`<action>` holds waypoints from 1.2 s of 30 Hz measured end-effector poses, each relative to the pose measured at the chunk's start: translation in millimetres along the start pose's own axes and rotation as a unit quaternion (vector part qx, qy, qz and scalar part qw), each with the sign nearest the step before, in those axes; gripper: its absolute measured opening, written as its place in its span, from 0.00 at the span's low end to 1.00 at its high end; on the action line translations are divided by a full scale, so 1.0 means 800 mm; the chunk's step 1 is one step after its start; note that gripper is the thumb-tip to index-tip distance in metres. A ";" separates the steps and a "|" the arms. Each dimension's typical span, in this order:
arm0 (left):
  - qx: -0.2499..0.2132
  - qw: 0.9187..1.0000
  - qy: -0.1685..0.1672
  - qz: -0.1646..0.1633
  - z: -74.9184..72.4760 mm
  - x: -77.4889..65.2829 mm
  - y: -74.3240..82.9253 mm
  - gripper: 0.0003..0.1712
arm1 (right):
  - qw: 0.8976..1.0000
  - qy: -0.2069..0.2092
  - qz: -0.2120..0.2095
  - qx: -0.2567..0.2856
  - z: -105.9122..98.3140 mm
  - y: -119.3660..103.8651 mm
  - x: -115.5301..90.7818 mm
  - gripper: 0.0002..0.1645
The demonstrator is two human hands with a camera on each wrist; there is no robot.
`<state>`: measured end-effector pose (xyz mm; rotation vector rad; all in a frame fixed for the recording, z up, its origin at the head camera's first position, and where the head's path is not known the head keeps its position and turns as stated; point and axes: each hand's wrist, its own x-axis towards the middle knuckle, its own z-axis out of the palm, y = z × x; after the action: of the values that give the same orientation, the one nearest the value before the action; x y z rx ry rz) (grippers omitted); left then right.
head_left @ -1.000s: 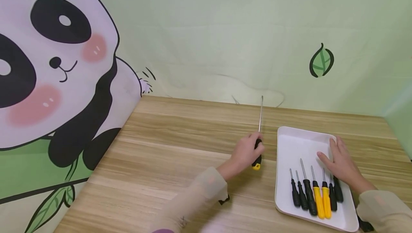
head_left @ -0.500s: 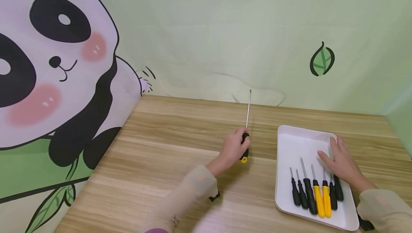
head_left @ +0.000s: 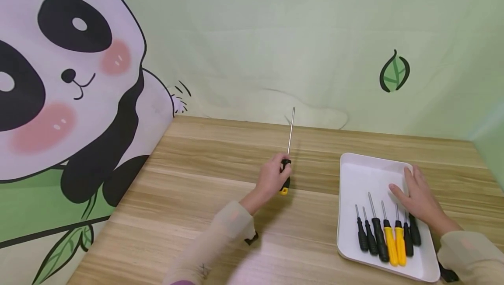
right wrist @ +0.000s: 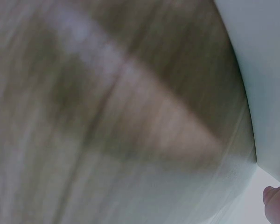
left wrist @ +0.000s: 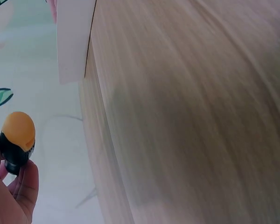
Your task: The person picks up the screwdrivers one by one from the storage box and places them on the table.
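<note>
My left hand (head_left: pixel 273 175) grips a screwdriver (head_left: pixel 285 182) by its black handle with a yellow end. Its long metal shaft points away from me, and its tip overlaps the wall in the head view. In the left wrist view, the rounded orange-yellow handle end (left wrist: pixel 19 129) faces the camera. At the right, my right hand (head_left: pixel 421 197) rests at the right rim of a white tray (head_left: pixel 356 165), fingers straight and thumb over the inside. Several screwdrivers lie side by side in the tray, including a yellow-handled one (head_left: pixel 390 243) and a black-handled one (head_left: pixel 379 241). The right hand partly covers the rightmost ones.
The wooden table (head_left: pixel 189 189) runs back to a green wall cloth (head_left: pixel 236 49) printed with a panda (head_left: pixel 90 84) and leaves. The tray's outer wall (right wrist: pixel 252 84) fills the right side of the right wrist view.
My left hand has moved left, away from the tray, and slightly toward the back with the screwdriver in its grip. The right hand and the tray have stayed in place.
</note>
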<state>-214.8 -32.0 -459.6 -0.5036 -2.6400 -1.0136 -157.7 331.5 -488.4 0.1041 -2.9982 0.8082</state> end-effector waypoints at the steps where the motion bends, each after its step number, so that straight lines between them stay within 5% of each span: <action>1: -0.001 1.000 -0.002 -0.005 -0.001 0.000 -0.002 0.12 | 1.000 0.001 0.000 0.000 0.000 0.000 0.000 0.46; 12: -0.031 0.996 -0.027 -0.077 -0.019 -0.002 -0.024 0.12 | 1.000 0.005 0.003 -0.005 0.003 0.000 -0.001 0.46; 36: -0.095 0.980 -0.061 -0.165 -0.058 -0.011 -0.079 0.12 | 1.000 -0.002 0.007 -0.003 0.000 -0.005 -0.004 0.46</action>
<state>-227.0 -109.3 -466.9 -0.1703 -2.8113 -1.3814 -153.9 328.0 -486.5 0.0848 -3.0074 0.8004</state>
